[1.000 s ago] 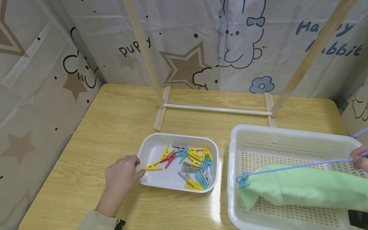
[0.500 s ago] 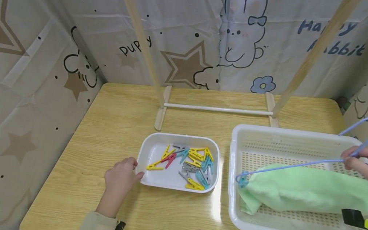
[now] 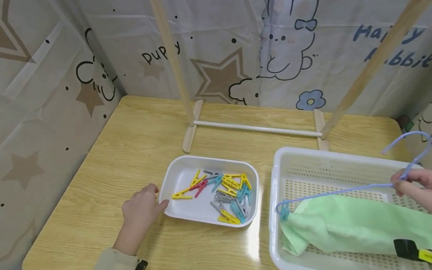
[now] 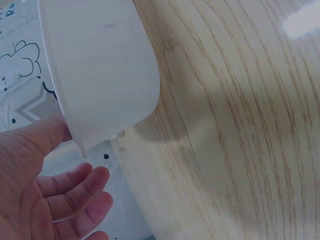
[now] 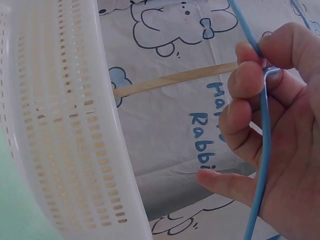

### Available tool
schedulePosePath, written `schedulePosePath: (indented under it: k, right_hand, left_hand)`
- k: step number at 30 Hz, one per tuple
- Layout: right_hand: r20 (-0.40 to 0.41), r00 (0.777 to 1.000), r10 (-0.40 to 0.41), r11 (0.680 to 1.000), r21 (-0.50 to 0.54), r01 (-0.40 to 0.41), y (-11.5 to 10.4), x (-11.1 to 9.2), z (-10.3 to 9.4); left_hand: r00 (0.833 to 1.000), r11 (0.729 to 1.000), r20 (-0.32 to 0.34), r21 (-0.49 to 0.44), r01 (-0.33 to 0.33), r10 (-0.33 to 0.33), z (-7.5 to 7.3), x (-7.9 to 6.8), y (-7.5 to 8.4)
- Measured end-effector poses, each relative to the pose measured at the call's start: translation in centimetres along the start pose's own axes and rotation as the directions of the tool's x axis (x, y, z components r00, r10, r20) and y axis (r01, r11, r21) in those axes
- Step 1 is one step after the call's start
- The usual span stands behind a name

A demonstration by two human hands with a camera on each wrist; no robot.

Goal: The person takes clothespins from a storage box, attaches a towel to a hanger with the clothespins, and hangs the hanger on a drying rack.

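My right hand (image 3: 429, 188) pinches a blue hanger (image 3: 336, 192) at the base of its hook, over the white slotted basket (image 3: 273, 243). In the right wrist view the hanger (image 5: 265, 130) runs between thumb and fingers and across the palm. A blue clothespin (image 3: 284, 211) sits at the hanger's left end, where a light green towel (image 3: 362, 223) hangs and droops into the basket. My left hand (image 3: 141, 209) is at the left rim of a small white bin (image 3: 194, 212). Its thumb touches the rim; the other fingers are loosely bent, apart from the bin (image 4: 105, 65).
Several yellow, blue, grey and red clothespins (image 3: 229, 198) lie in the bin. Behind the containers stands a wooden rack with slanted posts (image 3: 169, 47) and a white lower bar (image 3: 257, 128). Printed cloth walls (image 3: 225, 28) surround the wooden table (image 3: 131, 136).
My right hand has moved left with the hanger, whose hook has come fully into view. The towel has shifted and its lower left corner hangs lower. My left hand stays at the bin.
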State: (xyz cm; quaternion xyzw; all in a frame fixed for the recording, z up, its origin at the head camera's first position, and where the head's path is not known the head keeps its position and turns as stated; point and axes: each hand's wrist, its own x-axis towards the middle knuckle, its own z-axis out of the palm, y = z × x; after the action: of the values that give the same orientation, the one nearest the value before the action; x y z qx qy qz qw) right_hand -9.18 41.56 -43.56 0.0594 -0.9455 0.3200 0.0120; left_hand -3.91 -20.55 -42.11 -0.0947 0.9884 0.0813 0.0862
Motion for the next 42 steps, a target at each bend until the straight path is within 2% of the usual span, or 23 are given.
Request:
schedulePosePath:
  k: [3, 8, 11, 19, 25, 28, 32, 34, 35, 37, 40, 42]
  right_hand:
    - [0.019, 1.0, 0.002, 1.0, 0.024, -0.002, -2.6, -0.1, -0.5]
    - [0.073, 0.997, -0.005, 0.997, 0.071, 0.0, -8.3, -0.3, -1.9]
    - [0.092, 0.996, -0.006, 0.997, 0.078, -0.001, -10.0, -0.4, -2.2]
    - [0.11, 0.994, -0.002, 1.0, 0.027, -0.001, -9.8, 0.3, -1.8]
    - [0.091, 0.995, -0.043, 0.999, 0.035, 0.04, -9.2, 0.9, -1.3]
    - [0.087, 0.995, -0.052, 0.998, 0.049, 0.047, -7.0, 1.5, -0.6]
    - [0.07, 0.996, -0.053, 0.998, 0.023, 0.051, -2.8, 2.5, 0.7]
    - [0.074, 0.997, -0.037, 0.999, -0.002, 0.037, -1.9, 2.9, 1.2]
    - [0.056, 0.998, -0.016, 1.0, -0.026, 0.017, -1.8, 3.0, 1.4]
    - [0.073, 0.997, 0.006, 1.0, -0.019, -0.005, -2.4, 3.2, 1.5]
    - [0.079, 0.997, 0.023, 1.0, -0.022, -0.022, -4.7, 2.9, 1.3]
    - [0.115, 0.993, 0.003, 1.0, 0.02, -0.005, -6.2, 2.7, 1.1]
  left_hand:
    - [1.0, 1.0, 0.003, -0.002, 0.002, -0.002, 0.0, 0.0, 0.0]
    - [1.0, 1.0, 0.015, 0.001, 0.01, -0.01, 0.0, 0.1, 0.0]
    - [1.0, 1.0, 0.02, -0.002, 0.013, -0.013, 0.1, 0.2, 0.0]
    - [0.999, 1.0, 0.038, -0.008, 0.03, -0.03, 0.1, 0.2, 0.2]
    - [0.999, 0.999, 0.027, 0.004, 0.041, -0.041, 0.4, 0.3, 0.1]
    - [0.999, 0.999, 0.036, -0.003, 0.038, -0.038, 0.2, 0.2, 0.2]
    - [0.999, 1.0, 0.046, -0.004, 0.029, -0.028, 0.1, 0.2, 0.1]
    - [0.998, 1.0, 0.05, -0.003, 0.031, -0.031, 0.2, 0.2, 0.1]
    - [0.998, 0.999, 0.053, -0.003, 0.033, -0.033, 0.2, 0.3, 0.1]
    - [0.997, 0.999, 0.059, -0.001, 0.039, -0.039, 0.3, 0.4, 0.0]
    - [0.996, 0.999, 0.072, -0.001, 0.047, -0.047, 0.5, 0.5, -0.2]
    - [0.996, 0.999, 0.076, 0.0, 0.047, -0.047, 0.6, 0.5, -0.2]
